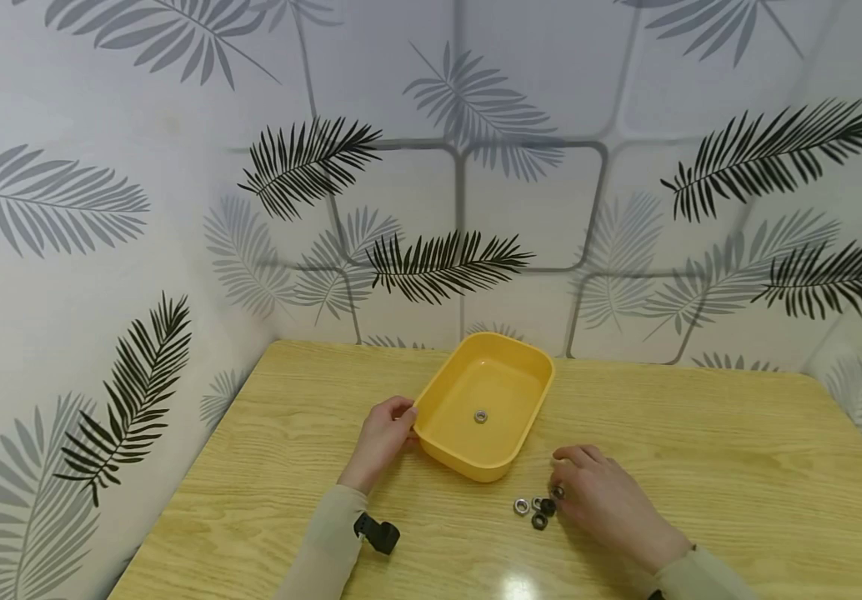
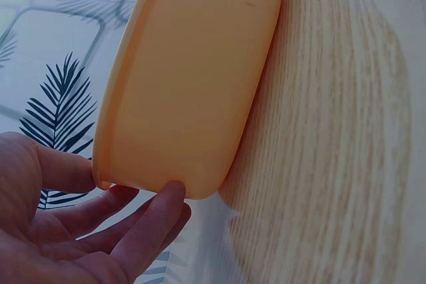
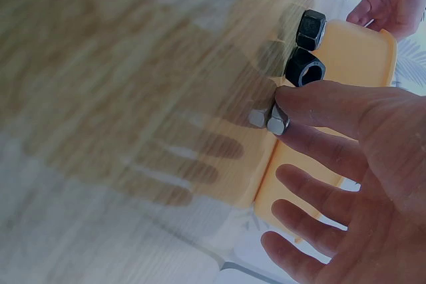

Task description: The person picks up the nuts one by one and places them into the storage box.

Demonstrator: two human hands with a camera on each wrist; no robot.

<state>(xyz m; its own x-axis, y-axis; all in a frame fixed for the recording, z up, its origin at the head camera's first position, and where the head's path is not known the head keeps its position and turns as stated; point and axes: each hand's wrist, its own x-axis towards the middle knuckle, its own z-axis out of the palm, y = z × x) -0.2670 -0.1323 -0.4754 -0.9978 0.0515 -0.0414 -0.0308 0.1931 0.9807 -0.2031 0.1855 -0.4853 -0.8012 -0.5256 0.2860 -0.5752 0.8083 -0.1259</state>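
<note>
At its left side, the yellow plastic bin [image 1: 442, 450] is gripped by my left hand [image 1: 384, 437]. In the left wrist view the thumb lies at the bin's rim and the fingers touch its outer wall [image 2: 193, 84]. One silver hex nut [image 1: 480, 416] lies on the bin's floor. To the right of the bin, my right hand [image 1: 607, 500] is low over the table. Its thumb and index finger pinch a silver nut [image 3: 278, 123] at the table surface. Two black nuts [image 3: 311, 29] stand close beside the thumb.
Several loose nuts, among them a silver one [image 1: 521, 506] and a black one [image 1: 539, 522], lie left of the right hand. The wood-grain table [image 1: 739, 467] ends at a wall [image 1: 521, 208] with a leaf pattern. A black strap [image 1: 377, 533] is on the left wrist.
</note>
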